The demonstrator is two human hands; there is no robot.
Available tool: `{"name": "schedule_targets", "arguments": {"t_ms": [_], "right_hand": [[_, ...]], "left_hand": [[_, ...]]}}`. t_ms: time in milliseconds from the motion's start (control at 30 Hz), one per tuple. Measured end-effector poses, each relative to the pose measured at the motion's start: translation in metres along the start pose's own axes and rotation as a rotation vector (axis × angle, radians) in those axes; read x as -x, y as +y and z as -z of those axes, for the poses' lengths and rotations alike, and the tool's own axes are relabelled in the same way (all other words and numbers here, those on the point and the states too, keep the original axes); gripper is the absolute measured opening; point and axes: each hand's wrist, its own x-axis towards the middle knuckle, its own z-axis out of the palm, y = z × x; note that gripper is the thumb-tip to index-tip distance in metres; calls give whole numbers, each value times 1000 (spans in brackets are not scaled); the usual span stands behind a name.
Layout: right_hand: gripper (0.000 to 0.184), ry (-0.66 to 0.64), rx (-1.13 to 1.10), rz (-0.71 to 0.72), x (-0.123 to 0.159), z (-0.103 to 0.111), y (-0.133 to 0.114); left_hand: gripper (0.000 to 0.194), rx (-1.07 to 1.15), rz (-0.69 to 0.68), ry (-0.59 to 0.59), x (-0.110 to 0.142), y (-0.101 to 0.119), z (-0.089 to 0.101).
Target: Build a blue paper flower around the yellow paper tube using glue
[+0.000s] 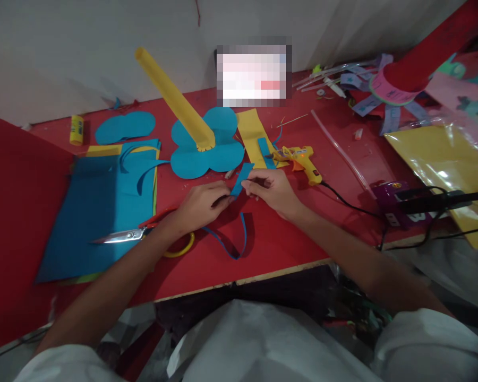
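Between my two hands is a short blue paper strip [242, 179], tilted above the red table. My left hand [205, 206] pinches its lower end, while my right hand [274, 190] has its fingers closed on the strip's right edge. Just beyond them lies a blue four-lobed paper shape [207, 154] with a yellow paper tube [171, 95] standing slantwise on it, its base cut into small tabs. A yellow glue gun [302, 159] rests to the right of my right hand, its nozzle near another blue strip [266, 151] on yellow paper [250, 127].
Scissors [131, 235] lie partly under my left forearm, on stacked blue sheets [79, 212]. A thin blue offcut [239, 249] curls near the table's front edge. A glue stick [77, 130] stands at back left. Black cords and a purple power box [398, 204] occupy the right side.
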Motion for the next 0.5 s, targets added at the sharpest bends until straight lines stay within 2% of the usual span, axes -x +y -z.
{"name": "schedule_targets", "arguments": {"t_ms": [300,500], "right_hand": [[38,193,-34,74,-1,4,3],[36,218,-46,92,0,5,3]], "left_hand": [[17,-63,12,-58,1,-3,-1],[17,-13,17,-61,2,-5,-2]]}}
